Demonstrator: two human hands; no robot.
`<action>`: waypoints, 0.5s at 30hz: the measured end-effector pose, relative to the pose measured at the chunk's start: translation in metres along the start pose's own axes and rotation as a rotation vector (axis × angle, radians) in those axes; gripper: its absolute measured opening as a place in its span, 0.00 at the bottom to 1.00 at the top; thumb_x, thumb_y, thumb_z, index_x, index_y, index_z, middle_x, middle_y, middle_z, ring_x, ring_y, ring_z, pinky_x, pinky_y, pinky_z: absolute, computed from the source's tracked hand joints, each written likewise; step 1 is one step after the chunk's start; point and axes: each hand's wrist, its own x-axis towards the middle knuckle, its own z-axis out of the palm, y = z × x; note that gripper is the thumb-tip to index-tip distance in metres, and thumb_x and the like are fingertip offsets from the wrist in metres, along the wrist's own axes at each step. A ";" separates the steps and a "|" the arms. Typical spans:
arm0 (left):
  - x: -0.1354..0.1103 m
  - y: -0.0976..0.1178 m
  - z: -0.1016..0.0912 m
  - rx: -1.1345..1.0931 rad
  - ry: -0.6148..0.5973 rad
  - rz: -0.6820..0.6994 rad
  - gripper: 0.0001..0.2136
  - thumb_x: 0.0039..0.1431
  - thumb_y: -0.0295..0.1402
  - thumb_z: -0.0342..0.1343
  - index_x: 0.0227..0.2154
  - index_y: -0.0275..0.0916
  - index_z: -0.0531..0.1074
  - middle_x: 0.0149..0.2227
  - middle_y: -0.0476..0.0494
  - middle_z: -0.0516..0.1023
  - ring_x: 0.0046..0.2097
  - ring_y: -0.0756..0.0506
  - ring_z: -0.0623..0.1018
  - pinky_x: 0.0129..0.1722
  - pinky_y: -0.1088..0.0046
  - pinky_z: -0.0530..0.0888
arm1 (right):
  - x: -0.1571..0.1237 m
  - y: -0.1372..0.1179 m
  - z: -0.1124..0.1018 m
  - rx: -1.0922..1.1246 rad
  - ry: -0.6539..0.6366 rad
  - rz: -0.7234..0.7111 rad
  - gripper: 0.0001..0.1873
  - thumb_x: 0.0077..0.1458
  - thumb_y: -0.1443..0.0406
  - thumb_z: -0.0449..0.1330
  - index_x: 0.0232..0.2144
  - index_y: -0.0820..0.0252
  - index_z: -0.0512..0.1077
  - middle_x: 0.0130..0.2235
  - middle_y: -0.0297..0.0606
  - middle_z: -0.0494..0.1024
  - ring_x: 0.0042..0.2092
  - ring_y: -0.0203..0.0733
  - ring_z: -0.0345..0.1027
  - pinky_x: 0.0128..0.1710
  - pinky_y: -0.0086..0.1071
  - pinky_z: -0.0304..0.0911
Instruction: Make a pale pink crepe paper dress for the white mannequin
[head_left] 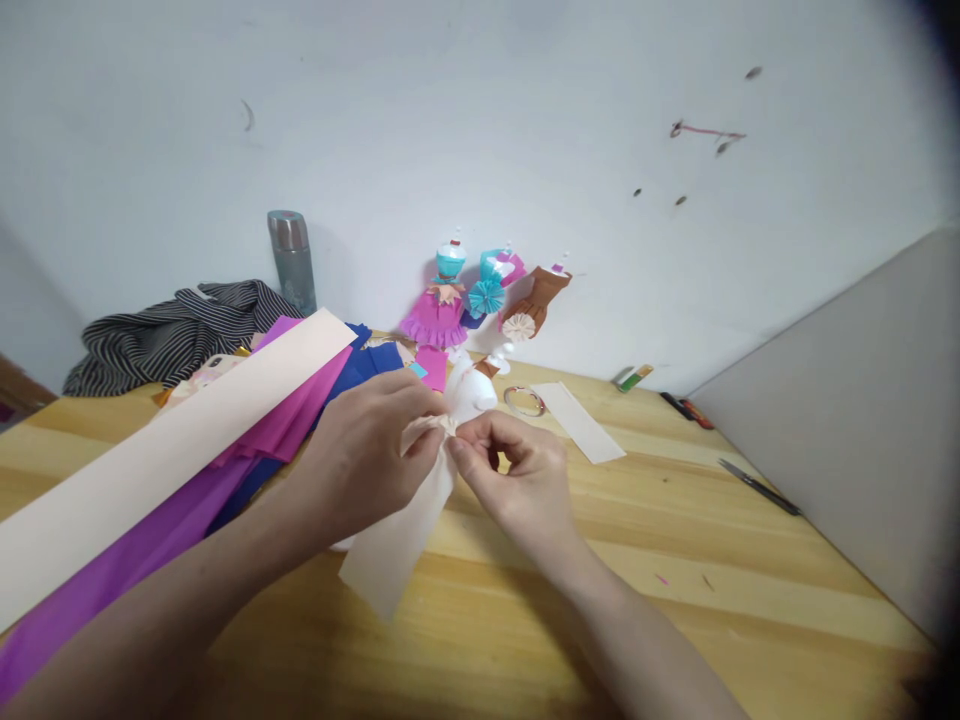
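Note:
Both of my hands meet over the middle of the wooden table (pixel 675 580). My left hand (pixel 367 450) is closed on the gathered top of a cream paper strip (pixel 394 555), which hangs down and toward me. My right hand (pixel 517 475) pinches the same gathered spot with thumb and forefinger. Just behind the pinch sits a small white rounded piece (pixel 471 392); whether it is joined to the strip is unclear.
A long cream paper band (pixel 150 465) lies over magenta, purple and blue sheets (pixel 300 415) at left. Paper dress dolls (pixel 480 295) lean on the wall. Striped cloth (pixel 172 335), flask (pixel 292 258), tape ring (pixel 523 401), paper piece (pixel 585 420), glue stick (pixel 634 377), knife (pixel 757 487).

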 end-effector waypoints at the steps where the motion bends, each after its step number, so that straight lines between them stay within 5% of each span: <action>1: -0.001 0.000 0.000 0.039 0.005 0.033 0.05 0.55 0.23 0.52 0.28 0.35 0.73 0.28 0.47 0.74 0.31 0.49 0.74 0.30 0.74 0.70 | 0.000 0.000 0.000 -0.003 -0.003 -0.004 0.10 0.49 0.68 0.57 0.18 0.60 0.67 0.16 0.26 0.60 0.18 0.29 0.52 0.17 0.25 0.51; 7: -0.003 -0.002 0.001 0.199 -0.001 0.147 0.11 0.61 0.26 0.49 0.24 0.36 0.70 0.29 0.45 0.75 0.34 0.48 0.75 0.33 0.73 0.71 | -0.002 -0.003 -0.001 -0.038 0.005 -0.059 0.11 0.50 0.68 0.57 0.17 0.59 0.65 0.16 0.26 0.60 0.18 0.29 0.53 0.17 0.24 0.51; 15: 0.005 -0.003 -0.002 -0.131 -0.041 -0.084 0.08 0.54 0.23 0.52 0.21 0.36 0.66 0.23 0.52 0.69 0.27 0.52 0.69 0.26 0.78 0.65 | -0.003 -0.004 -0.001 -0.053 -0.005 -0.047 0.11 0.50 0.68 0.57 0.17 0.60 0.66 0.15 0.26 0.61 0.18 0.29 0.53 0.17 0.24 0.52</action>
